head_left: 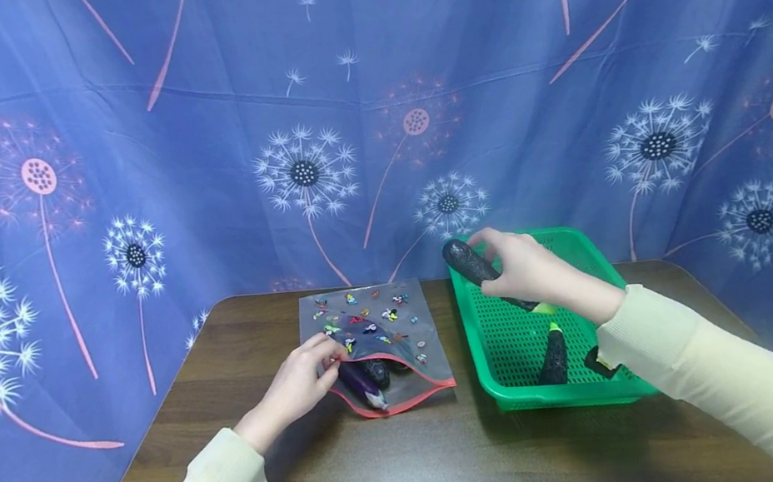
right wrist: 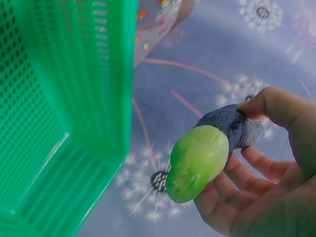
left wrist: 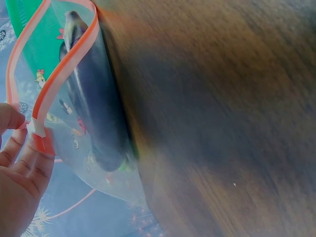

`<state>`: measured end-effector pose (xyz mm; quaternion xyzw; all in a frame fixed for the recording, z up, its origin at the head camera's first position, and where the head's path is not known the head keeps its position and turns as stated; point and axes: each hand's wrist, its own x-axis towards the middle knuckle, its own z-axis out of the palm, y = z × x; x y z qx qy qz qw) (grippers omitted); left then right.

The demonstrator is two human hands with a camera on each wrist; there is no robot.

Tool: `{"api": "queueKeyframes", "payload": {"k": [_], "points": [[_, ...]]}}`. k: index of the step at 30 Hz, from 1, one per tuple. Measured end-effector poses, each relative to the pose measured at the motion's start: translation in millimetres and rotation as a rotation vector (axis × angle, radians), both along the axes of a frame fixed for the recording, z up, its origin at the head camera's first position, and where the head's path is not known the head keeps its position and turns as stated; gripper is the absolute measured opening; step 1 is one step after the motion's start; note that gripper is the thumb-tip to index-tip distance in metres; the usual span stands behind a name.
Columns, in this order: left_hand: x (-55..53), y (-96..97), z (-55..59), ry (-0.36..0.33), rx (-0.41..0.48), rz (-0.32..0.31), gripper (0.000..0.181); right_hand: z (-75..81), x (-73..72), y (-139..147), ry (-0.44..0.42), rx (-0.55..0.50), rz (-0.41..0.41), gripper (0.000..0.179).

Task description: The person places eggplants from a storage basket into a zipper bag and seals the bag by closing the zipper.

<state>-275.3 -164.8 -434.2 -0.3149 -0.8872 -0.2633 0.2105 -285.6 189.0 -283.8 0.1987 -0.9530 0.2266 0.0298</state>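
Note:
My left hand [head_left: 300,383] pinches the left corner of the mouth of a clear zip bag [head_left: 437,351] with small colourful cartoon prints and a red-orange edge. The mouth gapes toward me. Inside lie a purple eggplant [head_left: 360,383] and, beside it, dark bumpy vegetables [head_left: 377,371]. Over the left side of the green basket, my right hand [head_left: 529,267] grips a long dark bumpy vegetable [head_left: 467,260] between thumb and fingers. Its light green end [right wrist: 200,163] faces the camera in the right wrist view. The eggplant also shows through the bag in the left wrist view.
The green perforated basket [head_left: 474,345] stands right of the bag on a brown wooden table [head_left: 364,480]. In it lie another dark vegetable with a green tip [head_left: 553,358] and a dark piece [head_left: 597,363] partly covered by my sleeve. A blue dandelion-print cloth [head_left: 223,216] hangs behind.

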Motion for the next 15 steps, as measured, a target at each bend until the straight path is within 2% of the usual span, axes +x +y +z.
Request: {"api": "queueKeyframes", "payload": {"k": [8, 15], "points": [[-0.6, 2.3, 2.0, 0.013, 0.006, -0.001, 0.023, -5.0, 11.7, -24, 0.054, -0.027, 0.064, 0.062], [-2.1, 3.7, 3.2, 0.011, 0.019, 0.0, 0.022, -10.5, 22.2, -46, 0.035, -0.052, 0.123, 0.059]]}}
